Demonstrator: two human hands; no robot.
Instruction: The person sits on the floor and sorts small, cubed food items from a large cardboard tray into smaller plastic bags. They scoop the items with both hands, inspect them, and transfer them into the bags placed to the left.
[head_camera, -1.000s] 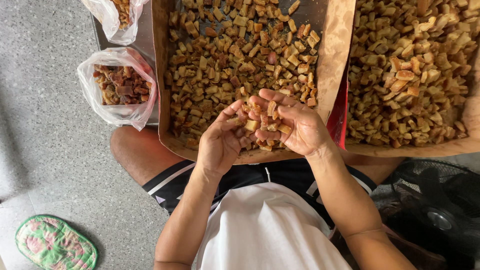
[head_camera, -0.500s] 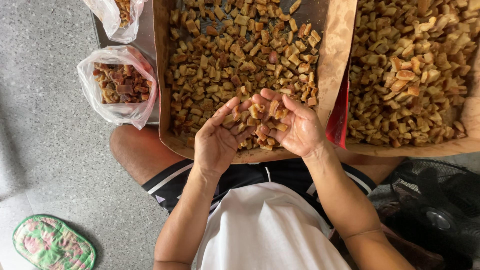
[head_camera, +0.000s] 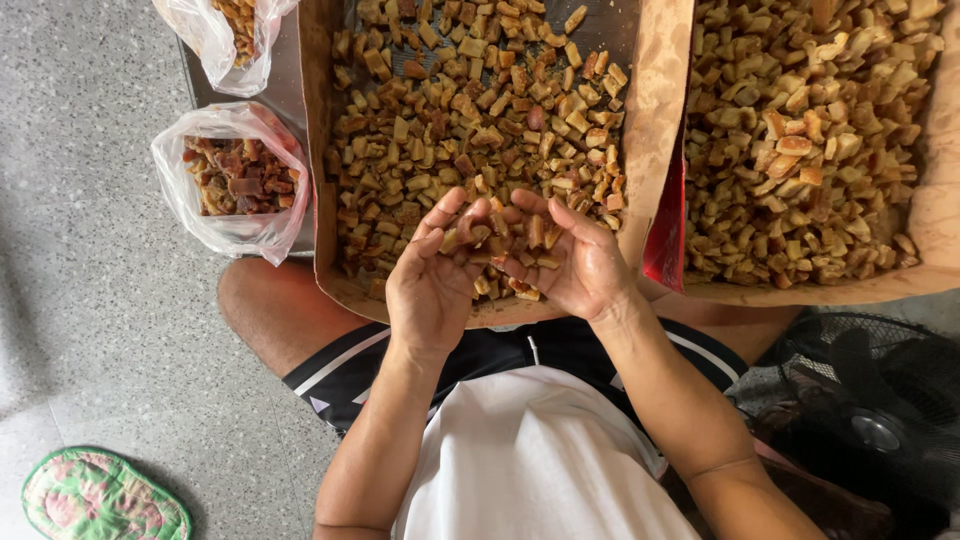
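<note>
My left hand (head_camera: 432, 285) and my right hand (head_camera: 572, 262) are cupped together, palms up, over the near edge of a brown cardboard tray (head_camera: 328, 270). Between them they hold a heap of small brown and tan chunks (head_camera: 505, 245). The tray is filled with many more of the same chunks (head_camera: 470, 110). A second cardboard tray (head_camera: 925, 235) to the right is piled with paler tan chunks (head_camera: 810, 130). My fingers are slightly spread and curled around the heap.
Two clear plastic bags stand left of the tray: one with dark reddish pieces (head_camera: 235, 180), one at the top edge (head_camera: 225, 35). A green patterned pad (head_camera: 100, 498) lies on the speckled floor at lower left. A black fan (head_camera: 870, 410) sits at lower right.
My hands have opened apart a little, showing more of the chunks held between them. They have stayed over the tray's near edge.
</note>
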